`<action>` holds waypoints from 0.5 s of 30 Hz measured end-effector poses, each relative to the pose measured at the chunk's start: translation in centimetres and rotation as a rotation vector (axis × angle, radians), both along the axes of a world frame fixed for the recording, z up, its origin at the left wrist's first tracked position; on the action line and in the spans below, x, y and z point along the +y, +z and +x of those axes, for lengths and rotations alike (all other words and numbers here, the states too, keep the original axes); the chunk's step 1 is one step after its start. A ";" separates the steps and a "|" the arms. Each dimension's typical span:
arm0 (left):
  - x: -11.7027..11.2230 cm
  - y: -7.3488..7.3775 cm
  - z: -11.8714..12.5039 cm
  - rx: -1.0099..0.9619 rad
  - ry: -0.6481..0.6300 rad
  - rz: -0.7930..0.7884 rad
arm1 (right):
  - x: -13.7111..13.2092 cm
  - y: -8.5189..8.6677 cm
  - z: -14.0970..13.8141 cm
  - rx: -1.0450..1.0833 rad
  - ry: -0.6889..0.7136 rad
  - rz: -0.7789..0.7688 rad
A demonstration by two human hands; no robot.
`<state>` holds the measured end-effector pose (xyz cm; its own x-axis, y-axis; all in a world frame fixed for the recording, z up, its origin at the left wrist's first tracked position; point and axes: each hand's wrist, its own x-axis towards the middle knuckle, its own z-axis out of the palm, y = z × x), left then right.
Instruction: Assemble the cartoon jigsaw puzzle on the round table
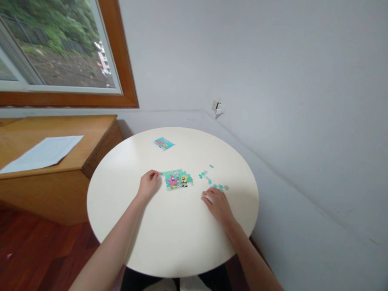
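Observation:
A partly assembled jigsaw puzzle (177, 180) with cartoon figures on a teal background lies flat in the middle of the round white table (169, 230). My left hand (148, 184) is at its upper left corner, thumb and fingertips pinched together; what they hold there is too small to make out. To the right of the puzzle rests my right hand (216, 203), its fingers curled and a small pale puzzle piece (203, 195) at the thumb and index fingertips. Several loose teal puzzle pieces (220, 187) lie just beyond its knuckles, partly hidden by them.
Farther back on the table is a small picture card (164, 143) with similar figures. More loose pieces (203, 175) are scattered right of the puzzle. A wooden cabinet (100, 141) with a paper sheet (42, 152) stands at left. The wall (291, 121) closes in at right.

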<state>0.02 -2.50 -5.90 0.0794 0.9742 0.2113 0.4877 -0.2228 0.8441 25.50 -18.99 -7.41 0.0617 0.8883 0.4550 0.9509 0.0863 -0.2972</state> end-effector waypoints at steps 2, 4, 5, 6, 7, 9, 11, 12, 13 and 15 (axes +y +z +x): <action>0.0 0.0 0.0 0.001 -0.002 -0.003 | 0.2 0.1 0.1 0.002 0.002 0.002; 0.0 0.0 0.0 0.003 -0.007 -0.003 | 0.2 0.1 0.2 0.022 0.010 0.019; 0.0 0.0 0.0 0.003 -0.009 -0.002 | 0.2 0.2 0.2 0.042 0.014 0.028; 0.0 0.0 0.0 0.002 -0.010 0.000 | 0.2 0.2 0.3 0.069 0.017 0.036; 0.0 0.0 0.0 0.002 -0.009 0.002 | 0.2 0.2 0.3 0.104 0.019 0.042; 0.0 -0.1 0.0 0.001 -0.004 0.005 | 0.2 0.2 0.4 0.194 0.016 0.057; 0.0 0.0 0.0 0.006 -0.004 0.006 | 0.3 0.3 0.6 0.298 0.005 0.081; 0.0 0.0 0.0 0.011 -0.006 0.005 | 0.3 0.3 0.7 0.345 -0.004 0.093; 0.0 0.0 0.0 0.014 -0.007 0.004 | 0.4 0.4 0.8 0.385 -0.013 0.103; 0.0 0.0 0.0 0.018 -0.004 0.001 | 0.4 0.5 1.0 0.439 -0.031 0.110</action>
<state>0.07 -2.52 -5.87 0.0871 0.9737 0.2106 0.5024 -0.2255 0.8347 26.49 -18.59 -6.92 0.2955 0.8310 0.4712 0.7393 0.1135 -0.6638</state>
